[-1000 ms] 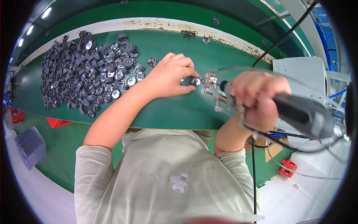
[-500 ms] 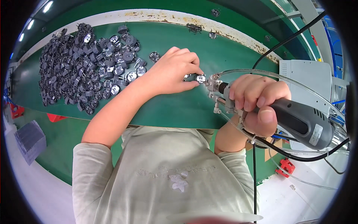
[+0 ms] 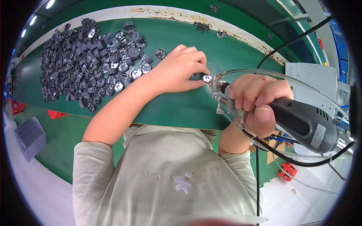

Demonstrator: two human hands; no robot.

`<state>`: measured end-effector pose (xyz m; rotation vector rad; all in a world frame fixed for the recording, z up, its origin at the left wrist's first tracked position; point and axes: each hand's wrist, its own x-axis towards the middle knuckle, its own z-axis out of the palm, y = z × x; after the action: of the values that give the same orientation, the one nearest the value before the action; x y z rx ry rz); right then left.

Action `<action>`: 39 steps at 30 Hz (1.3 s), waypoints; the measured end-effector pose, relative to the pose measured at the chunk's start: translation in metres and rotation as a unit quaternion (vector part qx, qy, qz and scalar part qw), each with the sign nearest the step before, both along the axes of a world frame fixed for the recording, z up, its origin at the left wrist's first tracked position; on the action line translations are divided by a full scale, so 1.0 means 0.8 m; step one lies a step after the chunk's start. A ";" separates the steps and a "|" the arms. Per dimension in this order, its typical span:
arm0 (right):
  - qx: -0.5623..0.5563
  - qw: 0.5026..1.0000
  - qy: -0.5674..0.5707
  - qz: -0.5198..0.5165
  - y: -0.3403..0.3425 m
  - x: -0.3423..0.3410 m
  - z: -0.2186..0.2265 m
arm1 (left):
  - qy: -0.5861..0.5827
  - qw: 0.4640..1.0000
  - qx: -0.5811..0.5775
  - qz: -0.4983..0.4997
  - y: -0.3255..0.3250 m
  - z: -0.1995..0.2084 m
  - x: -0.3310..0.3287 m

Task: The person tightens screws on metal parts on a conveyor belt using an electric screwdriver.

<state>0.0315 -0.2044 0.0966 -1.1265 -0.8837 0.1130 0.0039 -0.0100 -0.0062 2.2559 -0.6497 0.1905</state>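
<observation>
My left hand [image 3: 184, 69] pinches a small round dark part with a shiny metallic face [image 3: 207, 78] between thumb and fingertips, just above the green tabletop [image 3: 177, 109]. My right hand [image 3: 260, 103] is wrapped around a dark grey handheld electric screwdriver [image 3: 307, 122], lying nearly level. Its metal nose [image 3: 216, 85] meets the pinched part or sits right against it; the exact contact is too small to tell. From the nose a clear tube [image 3: 275, 74] curves off to the right. One loose round part [image 3: 160, 54] lies beside my left hand.
A large heap of similar round dark parts [image 3: 90, 67] covers the table's left side. Along the far edge runs a chipped white rail [image 3: 151, 11], with a few parts near it. At the right stand a grey box [image 3: 313, 81] and a black cable [image 3: 294, 39]. Red plastic pieces [image 3: 287, 171] sit lower down.
The view has shifted slightly. Both hands keep their holds, the screwdriver's nose stays at the pinched part, and nothing has been let go.
</observation>
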 end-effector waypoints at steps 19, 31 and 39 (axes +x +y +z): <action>0.123 0.991 -0.029 -0.030 -0.049 0.001 0.043 | -0.069 0.994 0.076 0.028 0.026 0.066 0.009; 0.082 0.993 0.015 -0.083 -0.025 0.014 0.000 | -0.142 0.915 0.252 0.282 0.126 0.024 0.185; 0.088 0.991 0.018 -0.101 -0.031 0.014 -0.003 | 0.005 0.984 0.130 0.123 0.079 0.023 0.190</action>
<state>0.0430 -0.2295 0.0945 -1.0386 -0.7292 -0.1099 0.1555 0.0534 0.0123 2.5871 -0.4079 0.2261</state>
